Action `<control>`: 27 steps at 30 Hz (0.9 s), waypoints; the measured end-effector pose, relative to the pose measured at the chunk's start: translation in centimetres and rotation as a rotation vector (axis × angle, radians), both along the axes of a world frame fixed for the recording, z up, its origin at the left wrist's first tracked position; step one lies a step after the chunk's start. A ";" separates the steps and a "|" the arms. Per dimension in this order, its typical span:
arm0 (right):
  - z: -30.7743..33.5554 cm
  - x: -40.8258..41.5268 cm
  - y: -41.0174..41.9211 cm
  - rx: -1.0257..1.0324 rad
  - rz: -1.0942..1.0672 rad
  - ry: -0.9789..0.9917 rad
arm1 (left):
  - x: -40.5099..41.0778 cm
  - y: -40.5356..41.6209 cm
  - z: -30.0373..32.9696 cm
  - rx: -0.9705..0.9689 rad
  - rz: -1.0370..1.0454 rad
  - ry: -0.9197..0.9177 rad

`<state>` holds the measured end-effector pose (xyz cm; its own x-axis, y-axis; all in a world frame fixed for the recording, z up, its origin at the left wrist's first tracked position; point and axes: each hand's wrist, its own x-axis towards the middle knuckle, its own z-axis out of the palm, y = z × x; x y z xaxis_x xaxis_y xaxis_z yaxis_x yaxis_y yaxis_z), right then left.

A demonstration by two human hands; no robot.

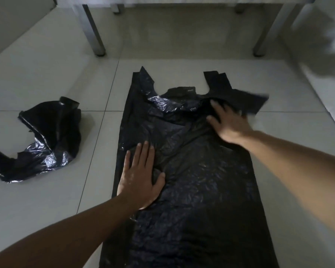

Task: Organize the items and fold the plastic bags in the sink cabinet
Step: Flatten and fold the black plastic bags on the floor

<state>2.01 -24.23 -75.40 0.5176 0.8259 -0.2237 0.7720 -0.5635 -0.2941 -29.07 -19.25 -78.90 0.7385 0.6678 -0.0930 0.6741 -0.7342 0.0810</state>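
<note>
2 black plastic bags lie on the pale tiled floor (46, 78): a crumpled bag (46, 136) well to the left, and a large flat bag (201, 180) spread lengthwise in the middle, its 2 handles pointing toward 2 metal table legs (92, 29) beyond. The left hand (141, 176) presses flat and open on its left edge, gripping nothing. The blurred right hand (228, 122) lies spread near the right handle; I cannot tell whether it pinches the plastic.

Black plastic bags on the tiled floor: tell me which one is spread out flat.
The large black plastic bag in the middle, under both hands; the other black plastic bag, off to its left, lies crumpled and untouched.
</note>
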 end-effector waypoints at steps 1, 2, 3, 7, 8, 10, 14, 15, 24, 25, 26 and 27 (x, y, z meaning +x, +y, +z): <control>0.4 1.2 0.8 -0.008 -0.048 -0.076 | 0.3 0.1 0.3 -0.007 0.017 -0.010; 0.7 1.8 1.5 -0.004 -0.081 -0.120 | 0.7 0.3 0.8 -0.009 0.032 -0.026; 0.8 1.7 2.0 0.032 -0.089 -0.143 | 1.2 0.7 1.3 0.004 0.040 -0.046; -0.1 -3.0 2.0 0.319 0.046 -0.239 | 3.8 3.7 2.8 0.097 -0.027 -0.172; -0.7 -4.2 1.6 0.350 0.056 -0.280 | 4.4 4.6 2.9 0.094 -0.068 -0.200; -1.7 -5.6 0.9 0.362 0.080 -0.357 | 5.6 6.1 2.8 0.059 -0.148 -0.191; -2.8 -3.6 1.3 0.133 0.069 -0.233 | 6.6 9.0 1.5 -0.069 -0.118 0.030; -3.0 -2.7 1.4 0.065 0.016 -0.177 | 6.5 9.5 1.0 -0.089 -0.079 0.052; -3.8 -2.0 1.5 0.059 -0.108 -0.272 | 7.8 11.6 1.3 0.087 0.111 -0.038; -3.8 -2.0 1.5 0.066 -0.104 -0.281 | 8.5 12.2 1.5 0.109 0.059 -0.022; -3.9 -2.0 1.4 0.073 -0.102 -0.291 | 9.1 13.0 1.5 0.116 0.005 0.001; -4.0 -2.1 1.4 0.080 -0.101 -0.301 | 9.6 13.9 1.5 0.098 -0.022 0.018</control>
<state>-0.06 -22.80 -79.40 0.6310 0.7756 0.0155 0.7723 -0.6261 -0.1076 -19.42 -5.33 -77.44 0.7517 0.6582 -0.0412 0.6586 -0.7525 -0.0037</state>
